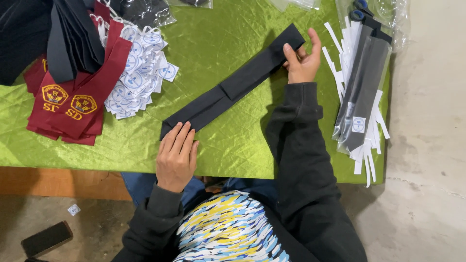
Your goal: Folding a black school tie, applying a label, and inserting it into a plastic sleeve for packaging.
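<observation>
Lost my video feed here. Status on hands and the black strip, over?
Left hand flat on near end of black fabric strip. Right hand gripping far end. Strip flat on green cloth; paper tags alongside, clear.

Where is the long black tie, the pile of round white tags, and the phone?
black tie (233,85), head view, middle fold.
white tags (141,77), head view, pile's centre.
phone (46,238), head view, dark screen.

Long black folded fabric strip (233,85) lies flat, diagonal on green cloth (228,29)
</observation>
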